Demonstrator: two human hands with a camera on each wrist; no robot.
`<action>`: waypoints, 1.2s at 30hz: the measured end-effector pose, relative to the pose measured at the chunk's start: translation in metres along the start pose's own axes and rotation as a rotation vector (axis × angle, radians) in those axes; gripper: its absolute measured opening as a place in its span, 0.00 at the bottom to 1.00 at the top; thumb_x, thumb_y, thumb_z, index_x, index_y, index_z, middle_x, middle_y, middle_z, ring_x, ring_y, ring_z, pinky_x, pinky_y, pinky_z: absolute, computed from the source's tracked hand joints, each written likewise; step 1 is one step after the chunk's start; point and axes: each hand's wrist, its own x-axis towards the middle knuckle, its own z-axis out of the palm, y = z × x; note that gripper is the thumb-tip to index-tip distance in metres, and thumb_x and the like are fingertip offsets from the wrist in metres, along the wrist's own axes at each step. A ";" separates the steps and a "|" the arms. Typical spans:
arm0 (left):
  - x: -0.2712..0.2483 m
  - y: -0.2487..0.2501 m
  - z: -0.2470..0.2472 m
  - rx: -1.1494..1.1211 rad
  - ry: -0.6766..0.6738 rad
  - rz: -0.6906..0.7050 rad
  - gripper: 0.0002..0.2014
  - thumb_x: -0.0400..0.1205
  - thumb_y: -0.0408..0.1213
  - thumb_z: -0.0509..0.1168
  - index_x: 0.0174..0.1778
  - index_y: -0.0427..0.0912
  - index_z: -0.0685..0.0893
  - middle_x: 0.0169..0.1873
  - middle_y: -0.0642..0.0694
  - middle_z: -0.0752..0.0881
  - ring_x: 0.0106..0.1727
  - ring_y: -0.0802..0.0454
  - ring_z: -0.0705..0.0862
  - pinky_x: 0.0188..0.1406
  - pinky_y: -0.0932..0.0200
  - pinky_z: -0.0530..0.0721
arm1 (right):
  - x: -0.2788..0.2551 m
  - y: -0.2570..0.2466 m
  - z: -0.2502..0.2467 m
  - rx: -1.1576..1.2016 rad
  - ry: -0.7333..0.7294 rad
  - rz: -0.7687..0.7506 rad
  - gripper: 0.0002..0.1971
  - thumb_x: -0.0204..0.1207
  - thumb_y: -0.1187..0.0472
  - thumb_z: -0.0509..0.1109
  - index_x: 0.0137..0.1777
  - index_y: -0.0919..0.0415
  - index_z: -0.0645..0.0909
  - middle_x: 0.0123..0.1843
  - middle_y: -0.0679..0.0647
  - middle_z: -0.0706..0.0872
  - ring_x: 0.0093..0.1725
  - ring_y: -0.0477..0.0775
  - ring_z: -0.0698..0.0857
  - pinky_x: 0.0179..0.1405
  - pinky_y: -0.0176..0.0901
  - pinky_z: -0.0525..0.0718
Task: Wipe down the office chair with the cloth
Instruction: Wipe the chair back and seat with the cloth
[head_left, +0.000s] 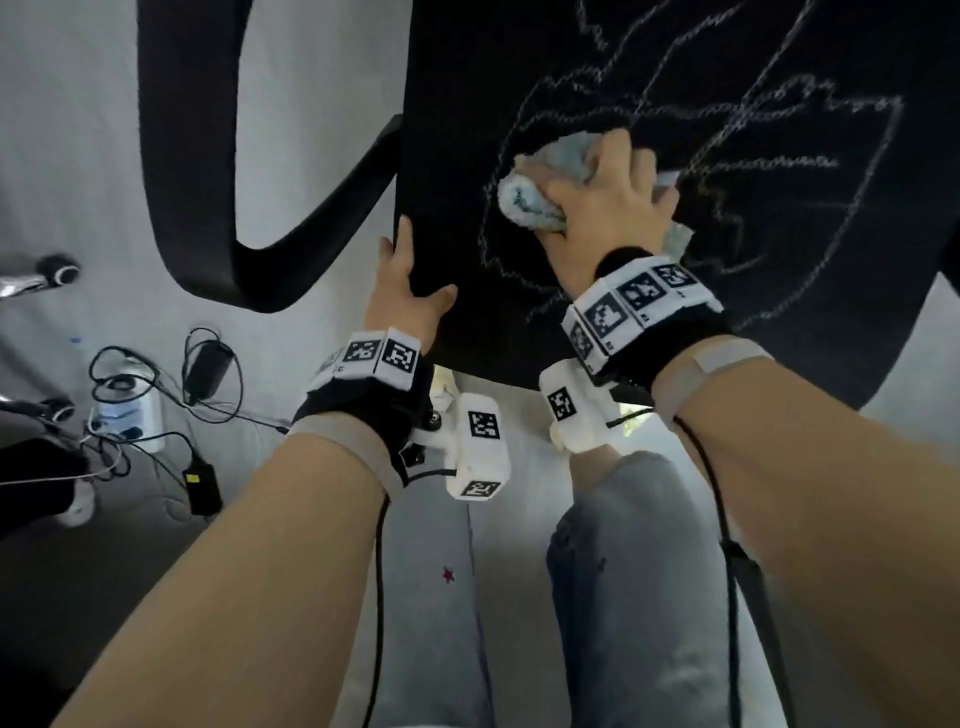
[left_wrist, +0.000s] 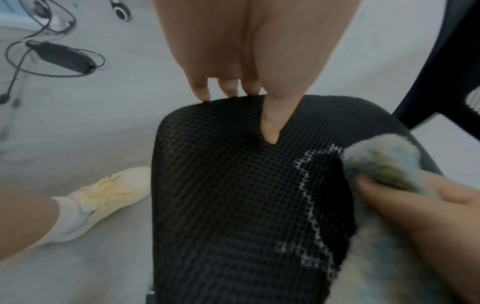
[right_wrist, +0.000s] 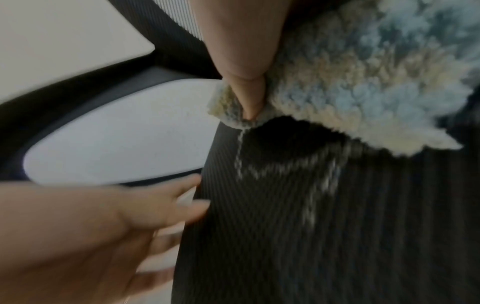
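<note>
The office chair's black mesh seat (head_left: 649, 78) fills the upper right of the head view, streaked with pale wavy residue lines. My right hand (head_left: 608, 192) grips a bunched pale blue fluffy cloth (head_left: 530, 200) and presses it onto the seat near its middle. In the right wrist view the cloth (right_wrist: 363, 72) is wadded under my thumb. My left hand (head_left: 410, 291) holds the seat's near left edge, thumb on top and fingers curled under. From the left wrist the thumb lies on the mesh seat (left_wrist: 233, 195), with the cloth (left_wrist: 384, 162) at right.
The chair's black curved armrest (head_left: 192, 156) loops at upper left. On the grey floor (head_left: 322, 208) lie tangled cables, a power strip (head_left: 130, 410) and a black adapter (head_left: 202, 483). Chair casters (head_left: 60, 267) show at far left. My legs and a cream shoe (left_wrist: 103, 195) stand below the seat.
</note>
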 end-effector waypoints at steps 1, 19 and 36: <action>0.006 0.000 -0.001 0.011 -0.013 0.014 0.42 0.78 0.31 0.65 0.81 0.54 0.46 0.83 0.44 0.46 0.83 0.52 0.52 0.70 0.73 0.54 | -0.001 -0.007 0.010 -0.023 -0.013 -0.012 0.23 0.76 0.53 0.62 0.70 0.34 0.68 0.72 0.60 0.65 0.71 0.68 0.63 0.67 0.67 0.61; 0.010 0.010 0.011 0.421 -0.058 0.016 0.63 0.67 0.38 0.77 0.78 0.51 0.29 0.81 0.40 0.33 0.83 0.41 0.45 0.80 0.53 0.53 | -0.002 -0.014 0.027 -0.153 -0.172 -0.428 0.20 0.73 0.60 0.56 0.62 0.47 0.79 0.64 0.55 0.78 0.64 0.62 0.76 0.66 0.62 0.66; -0.004 0.029 -0.005 0.641 -0.358 0.121 0.42 0.77 0.32 0.67 0.81 0.43 0.48 0.80 0.44 0.29 0.82 0.47 0.34 0.79 0.60 0.49 | -0.006 0.001 0.015 -0.214 -0.139 -0.517 0.29 0.73 0.62 0.61 0.74 0.44 0.66 0.78 0.57 0.65 0.71 0.68 0.68 0.62 0.68 0.68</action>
